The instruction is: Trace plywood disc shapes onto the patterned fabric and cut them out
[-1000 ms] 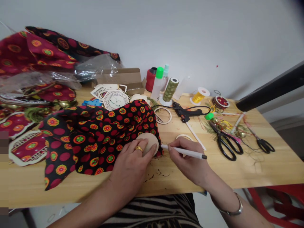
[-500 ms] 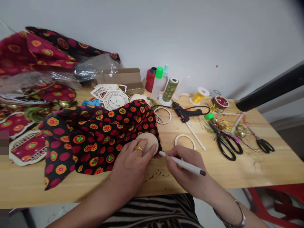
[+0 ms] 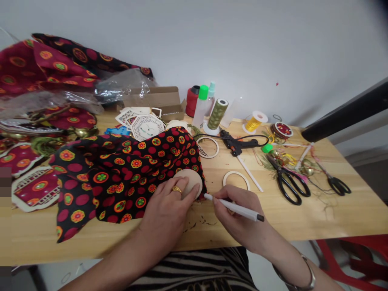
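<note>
A round pale wooden disc (image 3: 191, 180) lies on the black cloth with red dots and flowers (image 3: 121, 169), near its right edge. My left hand (image 3: 169, 202), with a gold ring, holds the disc down, thumb and fingers over its lower part; some of the disc is hidden. A white pen (image 3: 239, 210) is gripped in my right hand (image 3: 238, 216), its pale tip just right of the cloth's edge and the dark end pointing right. A thin wooden ring (image 3: 236, 172) lies behind my right hand, partly covered by it.
Behind are a glue gun (image 3: 235, 142), a green thread spool (image 3: 218, 114) and a green-capped bottle (image 3: 200, 106). Black-handled scissors (image 3: 287, 182) and smaller scissors (image 3: 338, 185) lie right. Patterned pieces (image 3: 36, 190) and a cardboard box (image 3: 157, 101) stand left and behind.
My right hand and the pen have shifted very slightly right, a little away from the disc. My left hand, the disc and the cloth look unmoved.
</note>
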### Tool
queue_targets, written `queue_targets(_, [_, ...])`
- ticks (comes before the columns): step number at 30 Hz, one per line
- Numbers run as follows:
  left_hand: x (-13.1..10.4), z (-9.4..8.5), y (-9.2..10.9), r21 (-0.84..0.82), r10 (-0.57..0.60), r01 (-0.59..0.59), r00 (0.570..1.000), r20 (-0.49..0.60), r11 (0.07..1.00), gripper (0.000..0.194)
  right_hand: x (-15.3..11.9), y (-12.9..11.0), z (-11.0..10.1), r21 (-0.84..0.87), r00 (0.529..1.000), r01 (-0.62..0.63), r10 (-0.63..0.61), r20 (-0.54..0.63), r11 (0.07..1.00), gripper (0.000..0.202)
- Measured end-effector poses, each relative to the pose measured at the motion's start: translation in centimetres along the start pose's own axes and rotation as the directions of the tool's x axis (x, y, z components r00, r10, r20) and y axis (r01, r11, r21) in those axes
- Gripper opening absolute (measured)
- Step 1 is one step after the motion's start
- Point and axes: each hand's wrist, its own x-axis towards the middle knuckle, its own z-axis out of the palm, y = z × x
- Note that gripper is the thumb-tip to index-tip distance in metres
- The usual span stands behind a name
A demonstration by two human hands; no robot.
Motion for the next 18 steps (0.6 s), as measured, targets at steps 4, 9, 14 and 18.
queue_targets(4, [0.0, 0.1, -0.1, 0.0, -0.006, 0.006, 1.0, 0.008, 1.0, 0.05, 0.2, 0.2, 0.2, 0.012, 0.997, -0.024, 0.025, -0.071, 1.0, 0.015])
queue_targets(9, [0.2, -0.6, -0.4, -0.051, -0.005, 0.012, 0.992, 0.125, 0.999, 0.055, -0.2, 0.3, 0.5, 0.017, 0.999, 0.02, -0.019, -0.034, 1.0, 0.013])
queue_targets(14, [0.9, -1.6, -1.1, -0.074, 0.025, -0.006, 0.965, 0.261, 0.997, 0.059, -1.2, -0.7, 0.1, 0.065, 0.998, 0.059, -0.061, 0.018, 0.996, 0.013])
queue_targets(18, [1.4, -2.0, -2.0, -0.113, 0.046, -0.007, 0.937, 0.347, 0.994, 0.057, -1.4, -1.3, 0.6, 0.095, 0.994, 0.108, -0.111, 0.021, 0.99, 0.014])
